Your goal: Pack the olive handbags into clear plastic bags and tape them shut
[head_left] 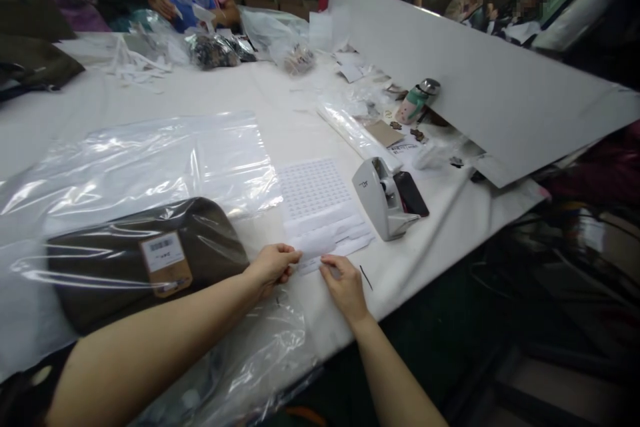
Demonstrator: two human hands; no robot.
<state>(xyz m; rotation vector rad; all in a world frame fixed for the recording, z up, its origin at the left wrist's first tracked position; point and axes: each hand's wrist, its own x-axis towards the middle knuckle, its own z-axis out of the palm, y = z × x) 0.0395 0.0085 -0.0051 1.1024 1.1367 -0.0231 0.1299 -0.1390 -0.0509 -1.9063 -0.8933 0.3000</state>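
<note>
Near the table's front edge, my left hand (275, 265) pinches the left side of a small white paper strip (311, 265). The strip's right end is between the closed thumb and fingers of my right hand (344, 280). Just beyond both hands lies a printed label sheet (317, 190), with white sheets (320, 237) over its lower part. To the left, a dark olive bag (113, 273) lies inside a clear plastic bag (227, 160), with a brown and white tag (166, 263) on it. My left forearm passes over the plastic.
Right of the sheets stand a white tape dispenser (377, 203) and a dark phone (411, 193). A bottle (417, 100) leans near a slanted white board (450, 67). People and plastic-wrapped items (213, 50) are across the table (200, 90).
</note>
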